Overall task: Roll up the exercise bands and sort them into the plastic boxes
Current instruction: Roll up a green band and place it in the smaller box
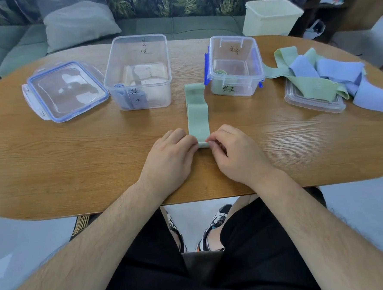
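A pale green band (pixel 197 113) lies flat on the table (pixel 74 152), running as a straight strip from the near middle towards the far side. Its far end lies in the gap between the two boxes and is slightly rumpled. Its near end is folded over into a small start of a roll. The left hand (pixel 173 155) and the right hand (pixel 235 151) meet there, one at each side, fingers curled and pinching that folded end.

The table is an oval of light brown wood grain. Beyond it runs a grey-green sofa (pixel 179 26) with a pale pillow (pixel 78 26) and a leaf-patterned back. A pale yellow tub (pixel 272 16) stands past the far right edge.

The big box (pixel 138 72), clear and open, stands left of the band's far end and holds a blue roll (pixel 121 95) in its near left corner. The small box (pixel 234 66), with blue clips, stands just right of the band and holds a green roll (pixel 221 72). Both boxes bear handwritten marks, too small to read. A blue-rimmed lid (pixel 67 90) lies far left. At the right, a loose pile (pixel 329 76) of green and blue bands lies on a second clear lid (pixel 313 102) and spills over it. Nothing lies between the hands and the boxes but the band itself.
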